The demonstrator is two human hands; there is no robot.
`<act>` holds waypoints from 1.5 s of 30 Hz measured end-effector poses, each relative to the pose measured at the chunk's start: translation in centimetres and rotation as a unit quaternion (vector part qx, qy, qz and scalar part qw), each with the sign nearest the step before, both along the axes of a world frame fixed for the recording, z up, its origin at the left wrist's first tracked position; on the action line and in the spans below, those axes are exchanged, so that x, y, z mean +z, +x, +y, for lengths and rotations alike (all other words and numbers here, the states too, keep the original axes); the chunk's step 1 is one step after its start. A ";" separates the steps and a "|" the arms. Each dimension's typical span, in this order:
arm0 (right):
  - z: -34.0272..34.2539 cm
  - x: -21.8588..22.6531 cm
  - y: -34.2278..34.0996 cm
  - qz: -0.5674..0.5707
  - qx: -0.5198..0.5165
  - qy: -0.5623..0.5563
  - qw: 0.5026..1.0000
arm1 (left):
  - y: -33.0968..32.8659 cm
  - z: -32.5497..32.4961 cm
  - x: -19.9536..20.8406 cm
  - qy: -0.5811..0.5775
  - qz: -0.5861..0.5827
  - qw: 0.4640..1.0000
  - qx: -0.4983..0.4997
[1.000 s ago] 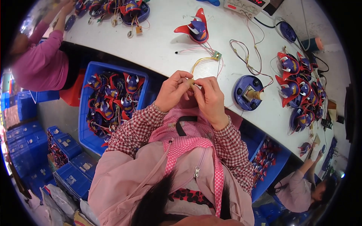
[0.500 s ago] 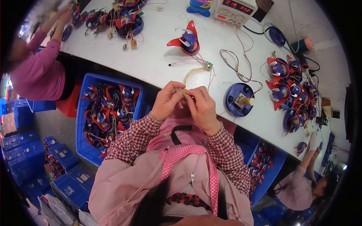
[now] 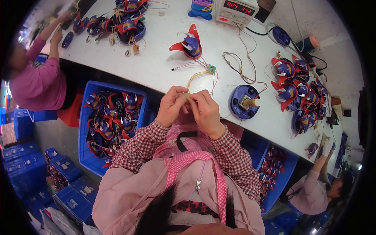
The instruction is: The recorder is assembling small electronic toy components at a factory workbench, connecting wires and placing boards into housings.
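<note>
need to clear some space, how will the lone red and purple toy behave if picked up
The toy would probably tug the green board along, since thin wires seem to join them. The wires look floppy, bending in loose curves. The toy looks glossy, so it might be slippery.

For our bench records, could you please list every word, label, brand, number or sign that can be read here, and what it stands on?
White power supply: red digits on its display, readable but not copied here.
Blue crates, lower left: pale patches, perhaps labels, too small to read.
Green circuit board: any marking too small to read.
</note>
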State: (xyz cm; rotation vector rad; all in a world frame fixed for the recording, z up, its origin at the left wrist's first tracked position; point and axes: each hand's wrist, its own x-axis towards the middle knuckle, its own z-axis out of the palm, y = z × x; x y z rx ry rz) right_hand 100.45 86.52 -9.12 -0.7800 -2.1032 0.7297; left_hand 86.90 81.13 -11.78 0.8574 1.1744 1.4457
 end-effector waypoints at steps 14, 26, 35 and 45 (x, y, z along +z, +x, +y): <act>0.1 -0.1 1.5 0.049 0.009 0.064 0.997 | 1.1 0.6 0.6 -0.018 0.100 0.995 0.023; 0.1 4.0 15.3 0.124 -0.218 -0.064 0.966 | 8.4 2.0 5.4 0.210 0.558 0.803 -0.016; 1.9 3.5 15.7 -0.033 -0.184 0.013 0.982 | 15.7 5.7 1.8 0.199 0.560 0.803 -0.042; 3.2 6.1 18.7 -0.015 -0.249 0.126 0.960 | 14.3 5.6 1.8 0.188 0.547 0.813 -0.058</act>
